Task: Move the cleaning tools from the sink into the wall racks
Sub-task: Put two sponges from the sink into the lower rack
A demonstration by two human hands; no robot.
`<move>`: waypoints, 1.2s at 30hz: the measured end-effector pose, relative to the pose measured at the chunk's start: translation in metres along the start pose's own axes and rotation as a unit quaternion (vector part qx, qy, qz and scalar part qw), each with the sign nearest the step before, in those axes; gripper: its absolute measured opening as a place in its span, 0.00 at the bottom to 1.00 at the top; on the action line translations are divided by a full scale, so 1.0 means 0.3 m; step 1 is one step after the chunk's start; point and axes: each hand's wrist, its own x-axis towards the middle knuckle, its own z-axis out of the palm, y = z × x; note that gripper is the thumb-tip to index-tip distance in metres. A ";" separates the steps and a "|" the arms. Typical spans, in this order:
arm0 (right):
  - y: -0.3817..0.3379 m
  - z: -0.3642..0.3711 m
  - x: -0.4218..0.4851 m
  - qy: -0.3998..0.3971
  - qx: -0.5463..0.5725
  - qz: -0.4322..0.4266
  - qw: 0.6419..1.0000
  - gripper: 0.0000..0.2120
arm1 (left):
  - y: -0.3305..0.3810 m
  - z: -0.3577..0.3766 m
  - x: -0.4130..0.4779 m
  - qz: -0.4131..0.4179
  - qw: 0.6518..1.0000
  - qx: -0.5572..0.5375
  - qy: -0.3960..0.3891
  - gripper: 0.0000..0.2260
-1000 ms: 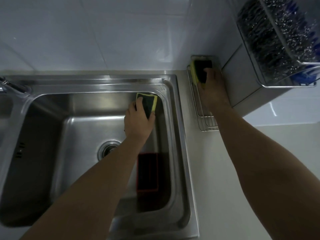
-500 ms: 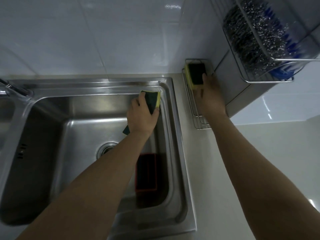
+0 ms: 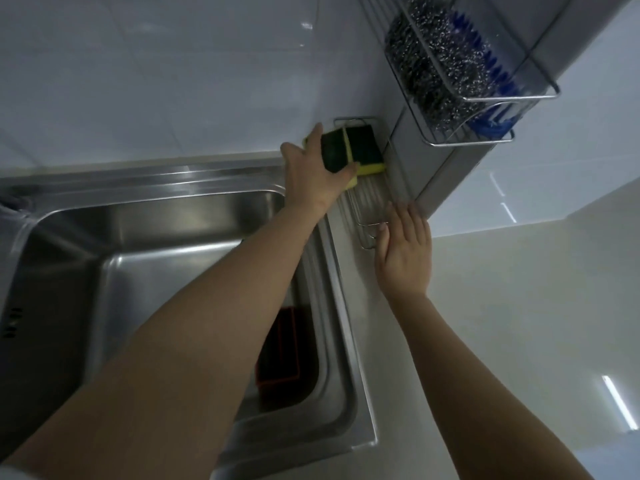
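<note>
My left hand (image 3: 311,174) grips a yellow sponge with a dark green scouring face (image 3: 332,154) and holds it at the left edge of the lower wire rack (image 3: 367,216). A second sponge of the same kind (image 3: 365,150) lies in that rack's far end, touching the held one. My right hand (image 3: 405,251) is empty, fingers apart, resting at the rack's near end. A red-rimmed dark sponge (image 3: 280,351) lies in the steel sink (image 3: 173,258), by its right wall.
An upper wire rack (image 3: 485,98) on the wall corner holds steel wool scourers (image 3: 436,60) and a blue brush (image 3: 495,123). Pale countertop (image 3: 502,341) spreads right of the sink. White tiled wall behind. A tap base shows at the far left edge.
My left hand lifted the sponge out of the sink and carried it right to the lower rack. My right hand let go of the racked sponge and drew back to the rack's near end.
</note>
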 end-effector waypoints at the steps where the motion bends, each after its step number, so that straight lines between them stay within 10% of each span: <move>1: -0.002 0.004 0.001 0.008 -0.001 0.004 1.000 0.22 | 0.025 0.013 0.023 0.001 1.000 -0.004 -0.005 0.41; 19: -0.011 0.056 0.001 0.097 0.040 0.022 0.994 0.23 | 0.083 0.267 0.252 0.080 0.938 0.328 0.077 0.24; 28: -0.014 0.057 0.002 0.091 0.038 0.027 0.995 0.22 | 0.043 0.142 0.280 0.184 0.910 0.337 -0.157 0.43; 36: -0.020 0.056 0.002 0.084 0.039 0.035 0.995 0.23 | 0.029 0.151 0.341 0.252 0.903 0.324 -0.124 0.38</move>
